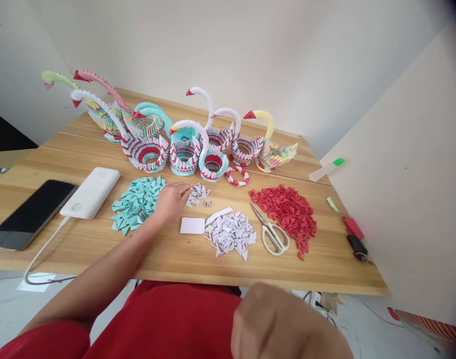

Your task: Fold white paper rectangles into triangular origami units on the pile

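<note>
My left hand (172,198) reaches across the wooden table (81,149); its fingers curl down at the edge of a small cluster of white folded paper triangles (198,194). A teal pile of folded triangles (138,202) lies just left of that hand. My right hand (276,324) is near my lap below the table edge, blurred and loosely closed, and I see nothing in it. A larger white triangle pile (231,233) and a blank white paper slip (192,225) lie in front of the left hand.
Several modular paper swans (183,144) stand in a row at the back. A red triangle pile (287,212), scissors (272,233), a red-white paper ring (237,175), a white power bank (91,192) with its cable and a black phone (31,213) lie on the table. A wall stands to the right.
</note>
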Tool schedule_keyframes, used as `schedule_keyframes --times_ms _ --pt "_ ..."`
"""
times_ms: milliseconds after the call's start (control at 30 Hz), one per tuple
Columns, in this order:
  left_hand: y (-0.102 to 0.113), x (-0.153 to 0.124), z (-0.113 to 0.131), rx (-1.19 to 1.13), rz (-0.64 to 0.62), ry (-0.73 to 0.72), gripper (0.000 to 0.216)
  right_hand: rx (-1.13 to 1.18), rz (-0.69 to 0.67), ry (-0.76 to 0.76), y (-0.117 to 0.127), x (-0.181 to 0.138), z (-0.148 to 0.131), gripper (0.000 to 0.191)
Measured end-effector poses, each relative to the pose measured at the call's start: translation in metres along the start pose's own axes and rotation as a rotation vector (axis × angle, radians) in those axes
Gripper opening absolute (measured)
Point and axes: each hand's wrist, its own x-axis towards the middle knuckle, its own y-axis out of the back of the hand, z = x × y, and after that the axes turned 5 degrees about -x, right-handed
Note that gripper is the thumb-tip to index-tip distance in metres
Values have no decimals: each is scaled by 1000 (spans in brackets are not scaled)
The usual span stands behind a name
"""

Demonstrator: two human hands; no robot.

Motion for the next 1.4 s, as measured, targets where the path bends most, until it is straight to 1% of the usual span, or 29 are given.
schedule_keyframes --times_ms 67,133,200,233,267,333,400,500,567,633,767,900,1000,1067,1133,1233,1300,1400 --pt "1 0 2 -32 6 14 29 -47 28 -70 -6 5 19 31" --pt "1 0 4 -63 25 27 28 -101 55 -150 -19 10 45 24" --pt "2 0 5 -98 48 30 27 -372 42 -229 -36 13 73 14" --pt "2 1 5 -115 60 29 27 -482 -11 -238 -44 13 86 8" --pt "3 1 5 -131 71 30 26 -556 -74 -229 -53 12 97 13" --pt "4 1 6 -155 91 37 26 -643 -171 -235 -66 9 114 30" --pt "6 1 7 -164 111 54 26 -689 -229 -251 -74 5 123 34" --pt "8 2 9 -158 120 75 26 -725 -258 -258 -80 -1 128 25" --pt "8 2 8 -151 115 79 25 -743 -243 -242 -82 -4 129 16" --pt "6 2 6 -134 93 71 24 -758 -218 -215 -84 -7 130 12" --pt "-1 2 1 -35 24 -24 22 -760 -180 -192 -89 -10 135 16" --pt "-3 3 5 110 13 -110 23 -732 -158 -219 -90 -10 137 17" --pt "-1 6 14 223 -71 -124 27 -718 -178 -235 -88 -8 137 16" --pt "1 11 20 293 -145 -131 30 -705 -189 -226 -86 -8 138 16" --pt "1 16 23 356 -193 -131 28 -696 -182 -206 -84 -8 138 18" --pt "-5 23 22 420 -241 -132 20 -694 -164 -189 -84 -9 140 20" --pt "-11 26 18 429 -262 -133 20 -696 -157 -187 -85 -10 140 20" --pt "-17 28 12 405 -253 -127 20 -700 -150 -188 -85 -10 141 19"
